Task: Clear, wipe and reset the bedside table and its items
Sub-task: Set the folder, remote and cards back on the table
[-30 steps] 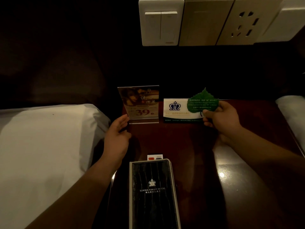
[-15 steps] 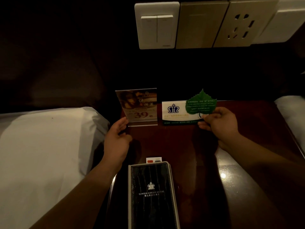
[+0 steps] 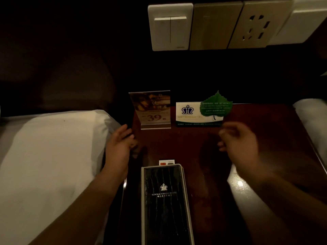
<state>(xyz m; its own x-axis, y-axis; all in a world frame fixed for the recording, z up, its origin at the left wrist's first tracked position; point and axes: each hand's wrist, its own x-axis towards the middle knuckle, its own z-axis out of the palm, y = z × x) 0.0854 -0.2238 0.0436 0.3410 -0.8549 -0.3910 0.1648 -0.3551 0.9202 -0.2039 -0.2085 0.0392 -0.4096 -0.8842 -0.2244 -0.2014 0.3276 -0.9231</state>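
Observation:
On the dark wooden bedside table [image 3: 265, 138] an acrylic sign holder [image 3: 152, 110] with a "39" advert stands at the back left. Beside it stands a white tent card [image 3: 189, 114] with a crown logo, and a green leaf-shaped card [image 3: 215, 106] leans against its right end. A black hotel folder [image 3: 165, 204] lies at the front, with a small white card [image 3: 166, 162] peeking out behind it. My left hand [image 3: 120, 144] rests at the table's left edge, fingers apart, holding nothing. My right hand [image 3: 238, 140] hovers blurred in front of the leaf card, apart from it, fingers loosely curled.
White bed linen [image 3: 49, 156] lies to the left and another white pillow [image 3: 311, 114] to the right. Wall switches [image 3: 170, 27] and a socket [image 3: 256, 25] sit above the table on the dark headboard wall.
My right hand has let go of the green leaf card, which now leans on the tent card, and has drawn back toward me. My left hand has barely moved.

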